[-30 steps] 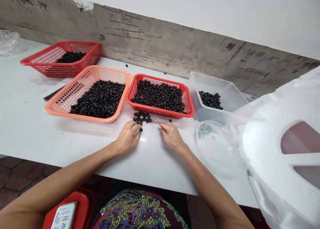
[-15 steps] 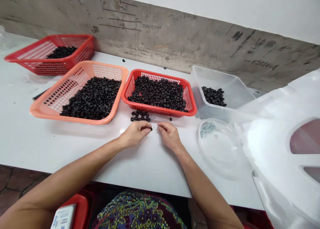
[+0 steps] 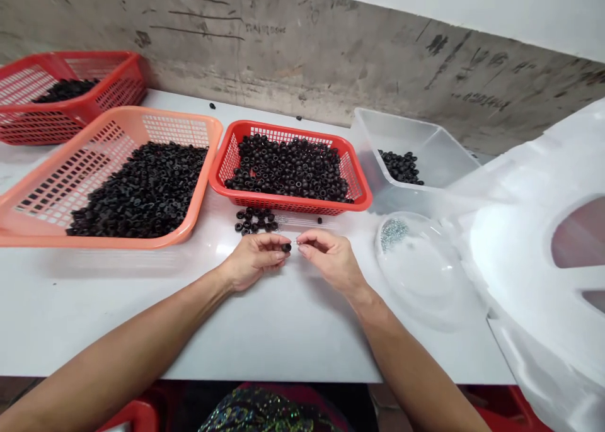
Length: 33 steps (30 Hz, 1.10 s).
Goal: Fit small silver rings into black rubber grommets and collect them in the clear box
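Observation:
Between thumb and fingers, my left hand (image 3: 255,260) pinches a small round black part (image 3: 286,247). Close beside it on the right, my right hand (image 3: 331,255) pinches a tiny shiny piece (image 3: 297,243), too small to make out. The fingertips of both hands are only slightly apart. Just behind my left hand, several black rings (image 3: 255,220) lie in a cluster on the white table (image 3: 274,331), with small clear or silvery bits beside them. A single black part (image 3: 320,220) sits behind my right hand.
A red basket (image 3: 293,202) of black rings stands behind the hands. An orange basket (image 3: 189,221) and another red basket (image 3: 137,82) hold black parts at left. At right are a clear bin (image 3: 439,161), a clear round dish (image 3: 420,274) with silvery bits, and white plastic sheeting (image 3: 510,243).
The view has shifted closer and to the right. The black part in my left hand shows more fully now, and a tiny shiny piece is visible at my right fingertips.

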{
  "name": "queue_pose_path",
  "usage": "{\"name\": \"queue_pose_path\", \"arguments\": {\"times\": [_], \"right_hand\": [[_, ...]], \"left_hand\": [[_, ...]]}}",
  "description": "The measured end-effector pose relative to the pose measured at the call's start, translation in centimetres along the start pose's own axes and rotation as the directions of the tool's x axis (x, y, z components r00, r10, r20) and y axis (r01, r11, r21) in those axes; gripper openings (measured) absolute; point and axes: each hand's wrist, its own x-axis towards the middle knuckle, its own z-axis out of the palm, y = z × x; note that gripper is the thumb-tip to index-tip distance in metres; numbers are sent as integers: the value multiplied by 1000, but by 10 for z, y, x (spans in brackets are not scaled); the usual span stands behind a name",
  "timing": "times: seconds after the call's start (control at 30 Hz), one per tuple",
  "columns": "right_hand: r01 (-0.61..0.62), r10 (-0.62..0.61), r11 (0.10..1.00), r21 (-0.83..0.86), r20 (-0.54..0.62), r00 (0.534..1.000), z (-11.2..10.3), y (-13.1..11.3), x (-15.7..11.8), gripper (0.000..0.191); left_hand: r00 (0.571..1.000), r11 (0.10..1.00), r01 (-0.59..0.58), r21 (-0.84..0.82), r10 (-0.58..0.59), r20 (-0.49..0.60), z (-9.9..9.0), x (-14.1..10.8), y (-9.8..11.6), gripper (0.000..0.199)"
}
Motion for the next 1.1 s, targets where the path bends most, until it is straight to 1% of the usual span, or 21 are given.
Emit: {"name": "queue_pose_path", "arguments": {"times": [0.1,0.17,0.23,0.33,0.43,0.5,0.57,0.67,0.77,0.87,1.03,1.1], "right_hand": [[67,-67,998,-9,46,997,0,-3,-2,15],[99,-98,995,-15,53,994,1,-1,-2,16],[105,-104,994,-12,62,993,2,1,-3,15],[66,-67,998,6,82,994,3,3,-3,13],[-37,32,998,43,127,991,3,4,-2,11],[-116,99,988,99,165,981,3,6,-1,10],[-192,153,961,198,196,968,3,9,1,14],[-300,206,881,366,274,939,4,15,2,19],[-382,233,802,459,347,908,4,21,4,23],[-407,238,773,486,372,897,4,24,5,23],[-403,236,785,471,374,897,5,25,4,21],[-404,234,794,454,385,893,6,24,4,20]], "left_hand": [[999,996,-51,73,53,-13,1,-1,-3,28],[995,982,-99,164,101,-6,2,-3,-5,26],[990,950,-134,282,141,-2,3,-5,-6,25],[983,886,-165,434,184,-2,7,-8,-7,25],[976,839,-194,508,218,14,11,-12,-7,26],[973,826,-204,526,230,17,13,-13,-7,25],[973,830,-202,520,229,14,14,-14,-6,25],[976,843,-206,497,217,36,14,-14,-4,23],[972,840,-234,490,216,93,14,-13,-1,21],[969,828,-247,503,204,141,13,-12,-1,20],[959,803,-281,525,209,194,13,-13,-2,23],[957,798,-289,529,221,190,13,-13,-2,23]]}}
